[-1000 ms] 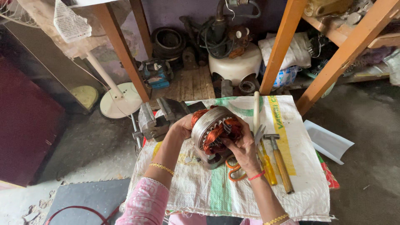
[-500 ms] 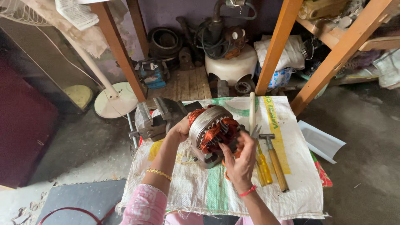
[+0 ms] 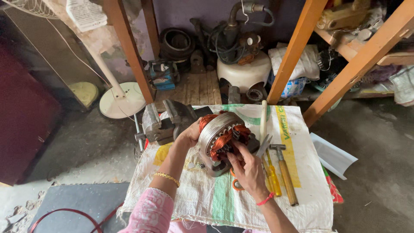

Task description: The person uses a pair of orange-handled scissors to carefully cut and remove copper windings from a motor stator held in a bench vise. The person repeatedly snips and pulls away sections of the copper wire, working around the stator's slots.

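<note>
The white woven sack cloth [image 3: 297, 129] covers a small table, its bare stretches lying at the right edge and along the near hem. A grey metal bench vise [image 3: 166, 121] crowds the far left corner; two orange wooden posts [image 3: 297, 47] rise just behind the far edge. The round steel motor stator with copper windings [image 3: 222, 138] stands tilted near the cloth's middle. The left hand [image 3: 189, 136] grips its outer rim, fingers curled. The right hand [image 3: 246, 168] pinches into the copper coils, fingers narrowly parted. Just right lie a yellow-handled screwdriver [image 3: 271, 174] and a wooden-handled hammer [image 3: 284, 172]
</note>
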